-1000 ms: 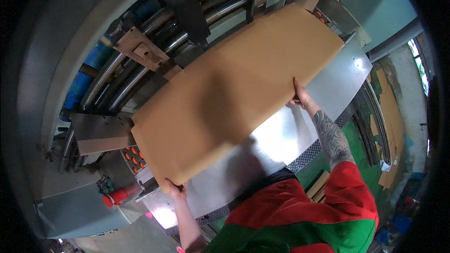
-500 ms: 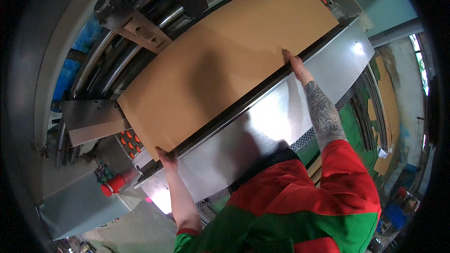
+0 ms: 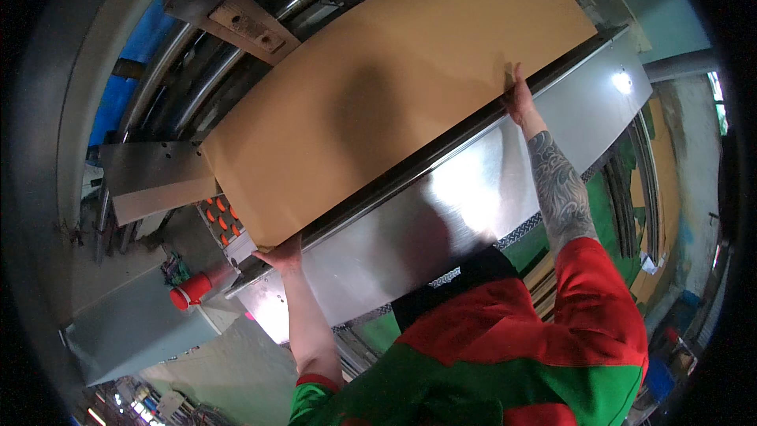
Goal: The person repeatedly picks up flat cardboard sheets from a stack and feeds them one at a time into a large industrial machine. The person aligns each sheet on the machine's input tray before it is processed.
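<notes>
Cardboard sheet: brown, 1 large flat panel, lying on the machine feed bed beyond the steel guard; all places below are given relative to this sheet.
Long axis: runs from the lower left of the view to the upper right, parallel to the guard's top edge.
Near long edge: lies along the dark rail at the top of the steel guard, facing the person.
Left hand: at the sheet's near left corner, fingers curled up under and against the edge; holding the sheet at that corner.
Right hand: on the near long edge towards the sheet's right end, fingers laid on the top face, thumb side at the edge; pressed to the sheet, though a closed grip cannot be confirmed from this view.
Direction from hands: sheet lies forward of and above both hands, away from the body; both arms reach over the guard.
Nearer hand: judged about equal, since each hand already touches the edge; the right arm is the more extended.
Rollers: grey metal rollers lie past the sheet's far long edge, to its left.
Button panel: orange buttons sit just below the sheet's left corner.
Red cup: stands below and left of that corner, well clear of the sheet.
</notes>
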Demonstrator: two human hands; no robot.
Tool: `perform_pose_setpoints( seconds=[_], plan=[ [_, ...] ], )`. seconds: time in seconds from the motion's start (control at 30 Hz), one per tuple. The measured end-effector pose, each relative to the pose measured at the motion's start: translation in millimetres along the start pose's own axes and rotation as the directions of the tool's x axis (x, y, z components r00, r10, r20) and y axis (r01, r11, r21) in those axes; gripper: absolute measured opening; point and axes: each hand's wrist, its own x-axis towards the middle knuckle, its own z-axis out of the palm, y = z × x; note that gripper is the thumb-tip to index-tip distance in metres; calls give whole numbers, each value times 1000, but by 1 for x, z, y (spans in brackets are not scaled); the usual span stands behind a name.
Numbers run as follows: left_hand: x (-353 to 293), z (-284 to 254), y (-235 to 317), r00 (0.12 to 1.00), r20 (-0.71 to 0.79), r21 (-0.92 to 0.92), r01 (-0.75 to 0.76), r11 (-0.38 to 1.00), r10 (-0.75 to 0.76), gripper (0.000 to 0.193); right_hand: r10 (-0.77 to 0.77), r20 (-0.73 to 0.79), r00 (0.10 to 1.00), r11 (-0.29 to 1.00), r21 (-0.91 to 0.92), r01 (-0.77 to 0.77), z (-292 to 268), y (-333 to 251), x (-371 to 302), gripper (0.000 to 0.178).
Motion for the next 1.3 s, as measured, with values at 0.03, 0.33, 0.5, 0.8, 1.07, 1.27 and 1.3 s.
perform_pose_setpoints(
  seconds=[0.03, 0.33, 0.5, 0.8, 1.07, 1.27, 1.3],
  plan=[
    [1, -2, -5, 998, -8, -5, -60, 998, 60, 107, -13, -55, 998, 989, 146, 21, 2, -1, 2, 90],
    [62, -38, -19, 954, -252, 42, -159, 986, 165, 79, -140, -253, 957, 903, 365, 228, 3, 25, 44, 93],
    [68, -48, -12, 934, -321, 19, -156, 987, 154, 76, -70, -243, 967, 899, 405, 167, 7, 21, 40, 94],
    [61, -33, -20, 953, -285, 59, -89, 994, 103, 76, -138, -289, 947, 860, 440, 259, 2, 29, 54, 96],
    [53, -17, -42, 949, -309, -8, -72, 997, 66, 77, -45, -358, 932, 852, 473, 223, 23, 15, 36, 92],
    [74, -21, -43, 925, -379, -63, -19, 998, -6, 76, 72, -415, 907, 822, 540, 181, 30, 9, 42, 92],
    [76, -24, -43, 922, -388, -59, -16, 998, -8, 76, 31, -409, 912, 822, 530, 210, 30, 11, 43, 92]
  ],
)
